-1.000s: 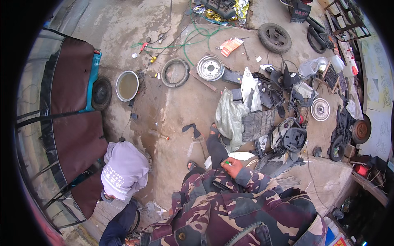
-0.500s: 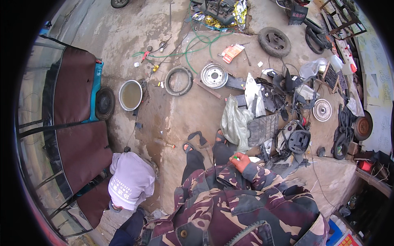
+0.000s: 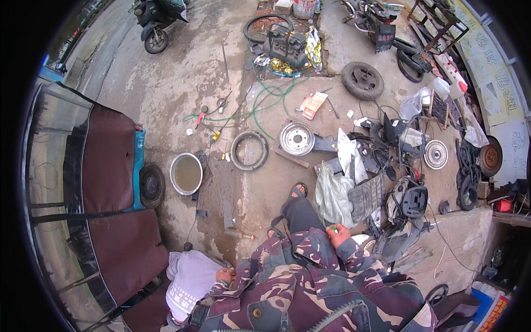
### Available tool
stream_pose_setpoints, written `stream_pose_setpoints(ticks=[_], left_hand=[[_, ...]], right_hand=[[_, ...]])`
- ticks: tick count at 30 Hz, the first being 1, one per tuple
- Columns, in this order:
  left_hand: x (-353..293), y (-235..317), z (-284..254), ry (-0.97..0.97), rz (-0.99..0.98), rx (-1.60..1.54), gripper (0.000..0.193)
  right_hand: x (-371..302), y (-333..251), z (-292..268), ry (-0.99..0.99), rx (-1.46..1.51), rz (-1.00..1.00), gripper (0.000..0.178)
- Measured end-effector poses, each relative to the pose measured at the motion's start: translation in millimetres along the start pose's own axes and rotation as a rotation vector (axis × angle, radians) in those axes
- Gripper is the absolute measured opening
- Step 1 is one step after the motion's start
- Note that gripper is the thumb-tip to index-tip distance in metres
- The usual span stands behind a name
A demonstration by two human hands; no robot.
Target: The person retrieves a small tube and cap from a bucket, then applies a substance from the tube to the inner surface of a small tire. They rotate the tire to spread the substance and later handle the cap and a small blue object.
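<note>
My right hand (image 3: 340, 236) is closed in front of my camouflage jacket (image 3: 298, 276), gripping a small green and white object (image 3: 334, 228) that mostly hides in the fingers. My left hand (image 3: 225, 275) shows at my left side, beside a person in a lavender shirt (image 3: 191, 279); its fingers are too small to make out. Nearest the right hand lie a pale translucent plastic sack (image 3: 333, 196) and a dark flat panel (image 3: 367, 197). One sandalled foot (image 3: 298, 190) is stretched ahead of the other.
Ahead lie a bare tire (image 3: 249, 150), a silver wheel rim (image 3: 297, 138) and a basin of murky water (image 3: 186, 174). A green hose (image 3: 260, 105) crosses the concrete. Vehicle parts crowd the right, including a seat-like black shell (image 3: 415, 199). A three-wheeler with brown panels (image 3: 113, 160) stands left.
My view has shifted, bringing a parked scooter into sight at the top left. My front foot has stepped ahead. My left hand has come into view; the right still holds the small object.
</note>
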State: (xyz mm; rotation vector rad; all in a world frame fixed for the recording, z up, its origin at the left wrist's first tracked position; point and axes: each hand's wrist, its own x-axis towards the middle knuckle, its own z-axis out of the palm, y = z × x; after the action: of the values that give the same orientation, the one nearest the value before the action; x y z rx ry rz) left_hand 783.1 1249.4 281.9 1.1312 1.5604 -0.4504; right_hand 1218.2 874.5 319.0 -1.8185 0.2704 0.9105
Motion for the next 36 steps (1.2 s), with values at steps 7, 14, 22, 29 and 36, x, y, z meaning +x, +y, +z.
stream_pose_setpoints(ticks=[7,14,22,29,36], left_hand=[[81,137,-14,0.074,0.221,0.285,0.043],[113,252,23,0.034,0.513,0.961,0.055],[152,484,24,0.099,0.45,0.656,0.035],[179,701,105,-0.232,0.429,0.83,0.028],[327,869,259,-0.414,0.715,1.243,0.027]], right_hand=[[97,-50,24,0.008,0.035,0.113,0.023],[170,-112,1,0.017,0.263,0.055,0.023],[182,-113,1,0.182,0.531,0.114,0.017],[171,-54,40,0.466,0.916,0.404,0.021],[157,-64,198,0.703,1.053,0.818,0.01]])
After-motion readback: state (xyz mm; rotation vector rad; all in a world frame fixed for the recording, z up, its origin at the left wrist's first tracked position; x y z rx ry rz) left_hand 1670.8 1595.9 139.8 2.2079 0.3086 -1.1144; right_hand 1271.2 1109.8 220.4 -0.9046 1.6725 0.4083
